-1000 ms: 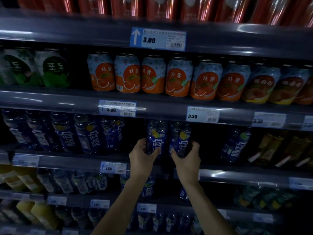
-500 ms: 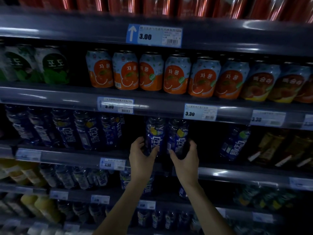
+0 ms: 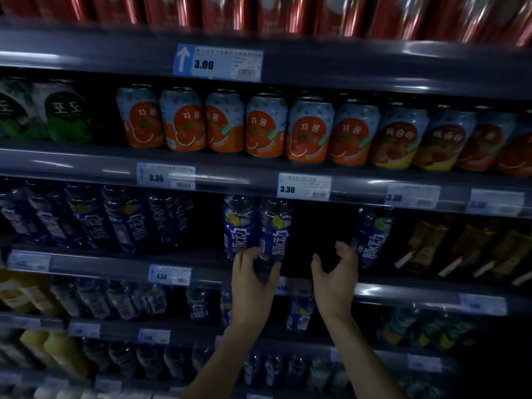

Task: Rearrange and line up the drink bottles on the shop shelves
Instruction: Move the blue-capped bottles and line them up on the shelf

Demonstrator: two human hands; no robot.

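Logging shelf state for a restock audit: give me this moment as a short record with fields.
shelf: dark metal shelf, third visible row down
pair: two blue plastic drink bottles, upright, side by side
left hand: grip curled round the pair's base
right hand: fingers loosely curled, holding nothing, in the dark gap
lone bottle: single blue plastic bottle, right of the gap

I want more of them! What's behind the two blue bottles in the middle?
Only darkness shows behind the two blue bottles; the bottles themselves and the left hand at their bases hide anything further back.
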